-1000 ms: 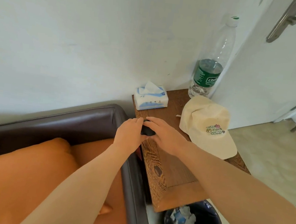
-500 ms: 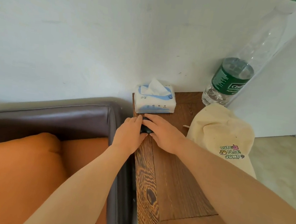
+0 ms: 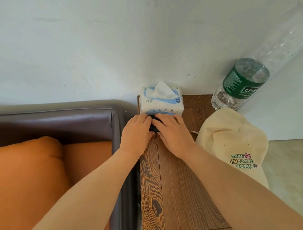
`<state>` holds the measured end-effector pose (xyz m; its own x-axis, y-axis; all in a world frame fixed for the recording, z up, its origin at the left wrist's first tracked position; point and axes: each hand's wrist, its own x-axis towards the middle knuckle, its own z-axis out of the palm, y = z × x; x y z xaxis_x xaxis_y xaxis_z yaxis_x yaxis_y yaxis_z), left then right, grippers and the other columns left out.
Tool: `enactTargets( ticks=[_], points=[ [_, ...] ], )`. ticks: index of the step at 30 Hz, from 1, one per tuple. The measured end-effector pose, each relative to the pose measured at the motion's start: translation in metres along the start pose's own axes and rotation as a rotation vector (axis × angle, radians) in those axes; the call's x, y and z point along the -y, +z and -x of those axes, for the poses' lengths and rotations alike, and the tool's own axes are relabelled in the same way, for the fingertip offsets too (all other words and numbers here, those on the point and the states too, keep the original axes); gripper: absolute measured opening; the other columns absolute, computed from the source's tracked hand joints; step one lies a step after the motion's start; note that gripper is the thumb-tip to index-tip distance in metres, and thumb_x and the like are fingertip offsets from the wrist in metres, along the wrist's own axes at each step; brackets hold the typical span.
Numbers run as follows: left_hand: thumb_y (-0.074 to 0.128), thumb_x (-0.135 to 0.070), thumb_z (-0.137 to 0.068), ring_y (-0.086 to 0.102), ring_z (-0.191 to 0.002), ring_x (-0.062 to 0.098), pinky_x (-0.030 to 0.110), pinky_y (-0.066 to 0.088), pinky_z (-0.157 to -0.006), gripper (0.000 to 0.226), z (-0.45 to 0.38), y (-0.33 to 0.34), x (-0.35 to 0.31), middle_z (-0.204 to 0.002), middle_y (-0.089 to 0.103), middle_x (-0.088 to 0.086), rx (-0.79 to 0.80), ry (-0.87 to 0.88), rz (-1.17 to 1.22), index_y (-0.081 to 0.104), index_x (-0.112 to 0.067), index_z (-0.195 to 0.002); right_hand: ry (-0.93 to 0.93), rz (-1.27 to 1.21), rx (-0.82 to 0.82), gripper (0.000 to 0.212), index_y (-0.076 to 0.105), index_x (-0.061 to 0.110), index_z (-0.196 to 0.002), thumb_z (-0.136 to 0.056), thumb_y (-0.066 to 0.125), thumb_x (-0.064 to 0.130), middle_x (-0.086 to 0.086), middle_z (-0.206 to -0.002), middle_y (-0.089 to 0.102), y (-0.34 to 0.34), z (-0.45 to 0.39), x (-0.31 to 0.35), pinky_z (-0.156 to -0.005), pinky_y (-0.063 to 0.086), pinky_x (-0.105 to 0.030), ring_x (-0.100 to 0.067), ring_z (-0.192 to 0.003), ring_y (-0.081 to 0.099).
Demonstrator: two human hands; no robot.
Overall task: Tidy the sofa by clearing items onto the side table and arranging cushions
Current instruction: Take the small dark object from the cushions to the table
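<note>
Clearing looks nearly done: tissue pack (image 3: 161, 101), water bottle (image 3: 241, 86) and cap (image 3: 233, 145) sit on the side table (image 3: 181, 192). Left hand (image 3: 136, 132) and right hand (image 3: 173, 135) cup a small black object (image 3: 153, 123) near the tissues; orange cushions (image 3: 23, 175) seemingly await arranging.

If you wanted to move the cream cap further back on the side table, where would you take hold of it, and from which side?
I would likely pinch the cream cap at its crown, coming from above. It lies flat on the side table with the soft crown up, and the bottle stands close behind. Both hands are occupied: the left hand and right hand hold a small dark object.
</note>
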<state>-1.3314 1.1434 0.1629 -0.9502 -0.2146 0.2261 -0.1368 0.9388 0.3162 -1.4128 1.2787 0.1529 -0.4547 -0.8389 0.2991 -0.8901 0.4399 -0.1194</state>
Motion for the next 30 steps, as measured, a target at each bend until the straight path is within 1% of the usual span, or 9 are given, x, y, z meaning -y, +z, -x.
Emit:
enactTargets(
  ticks=[3, 6, 8, 11, 15, 18, 21, 25, 30],
  points=[
    [0.086, -0.01, -0.066, 0.068, -0.089, 0.032, 0.039, 0.057, -0.076, 0.043, 0.004, 0.002, 0.006, -0.1, 0.07, 0.014, -0.032, 0.087, -0.011, 0.068, 0.001, -0.103, 0.01, 0.035, -0.023, 0.043, 0.062, 0.012, -0.121, -0.079, 0.073, 0.009, -0.011, -0.125, 0.061, 0.004, 0.003, -0.001, -0.096, 0.042, -0.043, -0.028, -0.114, 0.057],
    [0.087, -0.011, -0.068, 0.068, -0.094, 0.033, 0.042, 0.057, -0.081, 0.049, 0.005, 0.004, 0.012, -0.106, 0.069, 0.018, -0.005, 0.131, -0.066, 0.066, 0.004, -0.11, 0.007, 0.07, -0.035, 0.045, 0.062, 0.013, -0.124, -0.079, 0.071, 0.008, -0.011, -0.126, 0.061, 0.006, 0.006, -0.002, -0.099, 0.031, -0.041, -0.028, -0.115, 0.058],
    [0.087, -0.011, -0.068, 0.068, -0.097, 0.034, 0.043, 0.056, -0.083, 0.051, 0.007, 0.006, 0.014, -0.109, 0.069, 0.019, 0.001, 0.145, -0.109, 0.066, 0.005, -0.112, 0.007, 0.092, -0.018, 0.047, 0.06, 0.014, -0.127, -0.081, 0.068, 0.009, -0.01, -0.13, 0.059, 0.007, 0.009, -0.002, -0.101, 0.028, -0.042, -0.027, -0.118, 0.057],
    [0.088, -0.009, -0.066, 0.069, -0.097, 0.033, 0.043, 0.056, -0.083, 0.054, 0.009, 0.007, 0.016, -0.111, 0.069, 0.019, -0.008, 0.169, -0.158, 0.067, 0.004, -0.113, 0.018, 0.094, 0.023, 0.051, 0.055, 0.015, -0.133, -0.084, 0.065, 0.011, -0.01, -0.138, 0.054, 0.006, 0.013, -0.002, -0.103, 0.032, -0.046, -0.027, -0.124, 0.053],
    [0.089, -0.008, -0.064, 0.07, -0.096, 0.032, 0.041, 0.056, -0.083, 0.053, 0.011, 0.009, 0.017, -0.11, 0.07, 0.018, -0.028, 0.177, -0.187, 0.068, 0.002, -0.112, 0.013, 0.083, 0.015, 0.053, 0.056, 0.012, -0.133, -0.082, 0.069, 0.009, -0.011, -0.138, 0.054, 0.004, 0.016, -0.003, -0.102, 0.027, -0.041, -0.027, -0.123, 0.054],
    [0.088, -0.009, -0.066, 0.07, -0.096, 0.031, 0.04, 0.056, -0.083, 0.05, 0.012, 0.007, 0.015, -0.11, 0.07, 0.018, -0.049, 0.181, -0.204, 0.069, 0.001, -0.111, 0.028, 0.079, 0.038, 0.058, 0.058, 0.011, -0.129, -0.075, 0.077, 0.01, -0.01, -0.135, 0.056, 0.0, 0.016, -0.004, -0.1, 0.034, -0.04, -0.026, -0.12, 0.057],
    [0.086, -0.016, -0.07, 0.069, -0.098, 0.031, 0.04, 0.056, -0.083, 0.048, 0.016, 0.005, 0.014, -0.112, 0.069, 0.017, -0.05, 0.213, -0.243, 0.069, -0.001, -0.112, 0.04, 0.065, 0.089, 0.059, 0.057, 0.012, -0.131, -0.075, 0.077, 0.012, -0.01, -0.136, 0.055, -0.005, 0.019, -0.002, -0.098, 0.043, -0.045, -0.026, -0.12, 0.056],
    [0.081, -0.029, -0.077, 0.064, -0.112, 0.029, 0.04, 0.053, -0.09, 0.057, 0.026, 0.002, 0.014, -0.126, 0.064, 0.015, -0.015, 0.193, -0.303, 0.063, -0.006, -0.126, 0.074, 0.086, 0.153, 0.06, 0.051, 0.014, -0.137, -0.081, 0.072, 0.018, -0.008, -0.142, 0.05, -0.01, 0.024, 0.002, -0.099, 0.041, -0.048, -0.026, -0.124, 0.052],
    [0.075, -0.035, -0.082, 0.059, -0.121, 0.028, 0.041, 0.049, -0.097, 0.061, 0.039, -0.015, 0.012, -0.135, 0.058, 0.013, -0.01, 0.194, -0.341, 0.057, -0.009, -0.134, 0.065, 0.094, 0.226, 0.056, 0.045, 0.016, -0.142, -0.089, 0.063, 0.024, -0.007, -0.15, 0.041, -0.025, 0.026, 0.008, -0.104, 0.035, -0.05, -0.025, -0.132, 0.045]
  ],
)
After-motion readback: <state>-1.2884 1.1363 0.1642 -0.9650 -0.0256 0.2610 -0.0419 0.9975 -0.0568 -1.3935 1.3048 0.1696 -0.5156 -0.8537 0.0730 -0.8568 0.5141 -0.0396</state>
